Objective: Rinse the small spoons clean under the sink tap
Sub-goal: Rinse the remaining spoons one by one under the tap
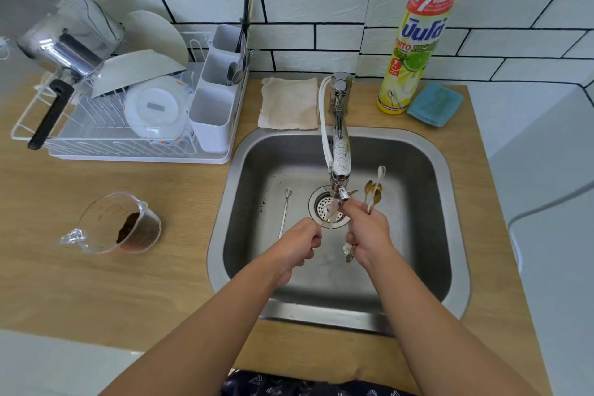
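Note:
Both hands are over the steel sink [450,235], just below the tap's spout [341,190]. My left hand [297,243] grips the handle of a thin gold spoon [328,219] that points up towards the spout. My right hand [366,235] holds a bunch of small spoons [373,191]; their gold and white bowls stick up behind it, and decorated handle ends hang below it. Its fingertips touch the far end of the thin gold spoon under the spout. A silver long-handled spoon [284,212] lies on the sink floor at the left. The drain strainer [326,207] sits under the tap.
A dish rack [106,141] with plates, a pot and a cutlery holder stands at the left. A measuring cup [122,223] with brown residue sits on the wooden counter. Behind the sink lie a beige cloth [289,103], a dish soap bottle [414,42] and a blue sponge [434,104].

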`<state>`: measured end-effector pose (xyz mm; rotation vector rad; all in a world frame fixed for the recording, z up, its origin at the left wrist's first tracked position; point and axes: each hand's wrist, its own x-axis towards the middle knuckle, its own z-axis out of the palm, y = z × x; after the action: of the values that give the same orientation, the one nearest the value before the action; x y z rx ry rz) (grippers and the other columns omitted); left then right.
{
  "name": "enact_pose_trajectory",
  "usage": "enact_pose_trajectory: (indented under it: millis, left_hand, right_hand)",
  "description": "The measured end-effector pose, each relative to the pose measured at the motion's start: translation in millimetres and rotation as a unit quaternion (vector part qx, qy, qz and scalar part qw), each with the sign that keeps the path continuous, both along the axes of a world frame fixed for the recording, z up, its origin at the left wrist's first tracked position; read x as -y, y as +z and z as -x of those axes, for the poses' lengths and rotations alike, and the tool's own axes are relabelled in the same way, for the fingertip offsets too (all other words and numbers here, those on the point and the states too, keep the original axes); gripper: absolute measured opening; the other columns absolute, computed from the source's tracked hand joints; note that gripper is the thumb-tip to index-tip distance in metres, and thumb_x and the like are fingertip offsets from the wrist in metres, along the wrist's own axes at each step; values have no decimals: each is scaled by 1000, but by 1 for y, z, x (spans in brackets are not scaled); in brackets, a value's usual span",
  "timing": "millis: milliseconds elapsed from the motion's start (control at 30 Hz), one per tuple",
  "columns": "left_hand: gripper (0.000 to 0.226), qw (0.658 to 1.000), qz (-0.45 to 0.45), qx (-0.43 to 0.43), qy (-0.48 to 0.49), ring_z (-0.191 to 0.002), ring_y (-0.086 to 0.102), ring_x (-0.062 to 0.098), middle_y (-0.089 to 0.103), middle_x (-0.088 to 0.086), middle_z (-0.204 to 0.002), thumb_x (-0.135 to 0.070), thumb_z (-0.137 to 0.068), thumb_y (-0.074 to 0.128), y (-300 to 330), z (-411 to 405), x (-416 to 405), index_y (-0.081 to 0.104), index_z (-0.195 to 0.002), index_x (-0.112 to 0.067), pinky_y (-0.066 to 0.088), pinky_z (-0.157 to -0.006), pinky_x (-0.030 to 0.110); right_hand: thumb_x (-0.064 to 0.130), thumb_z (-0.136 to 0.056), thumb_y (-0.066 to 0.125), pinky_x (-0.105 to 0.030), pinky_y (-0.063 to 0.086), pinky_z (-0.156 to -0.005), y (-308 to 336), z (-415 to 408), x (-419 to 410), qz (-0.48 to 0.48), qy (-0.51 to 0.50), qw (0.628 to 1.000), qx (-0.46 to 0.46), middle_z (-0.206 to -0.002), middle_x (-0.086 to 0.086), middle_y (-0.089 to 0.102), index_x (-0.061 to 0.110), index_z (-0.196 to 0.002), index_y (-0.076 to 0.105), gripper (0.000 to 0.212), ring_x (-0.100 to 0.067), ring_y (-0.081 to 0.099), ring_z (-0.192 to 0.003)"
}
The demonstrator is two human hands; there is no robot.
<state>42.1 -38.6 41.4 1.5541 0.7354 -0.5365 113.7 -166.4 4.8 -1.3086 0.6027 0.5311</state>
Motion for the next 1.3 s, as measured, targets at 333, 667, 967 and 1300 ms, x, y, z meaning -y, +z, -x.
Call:
enact_pose_trajectory:
  millis: [333, 667, 967, 1300]
  left_hand:
    - [13, 999, 11, 31, -11, -50, 37, 9, 62, 5, -76, -13, -101, 46, 0, 4, 0, 57, -95, -12, 31, -45, 17]
    - [11, 999, 18, 35, -17, -46, 40, 10, 64, 3, -70, -16, -98, 51, 0, 1, -3, 59, -93, -11, 33, -46, 18]
    - [21, 997, 57, -15, 50, -47, 25, 10, 38, -6, -59, -29, -99, 41, -2, -2, -1, 54, -87, -18, 24, -49, 25]
    - [19, 998, 46, 2, 49, -50, 27, 10, 34, -5, -66, -21, -100, 38, -5, -1, 7, 51, -88, -17, 23, -51, 25]
  right_hand:
    - [19, -85, 82, -22, 23, -36, 2, 11, -2, 14, 58, 998, 10, -45, 9, 44, 11, -93, 80, 12, -8, 22, -39]
    - [15, -84, 84, -16, 30, -35, 10, 19, -4, 17, 98, 995, 28, -46, 14, 56, 16, -80, 77, 8, 0, 37, -32]
    - [16, -90, 80, -22, 20, -37, 0, 1, -1, 0, 25, 1000, 6, -46, 12, 42, 17, -81, 67, 16, -6, 20, -38]
    - [18, -88, 82, -21, 20, -36, -2, 9, -3, -17, 40, 999, -2, -45, 11, 39, 13, -83, 77, 8, -6, 21, -38]
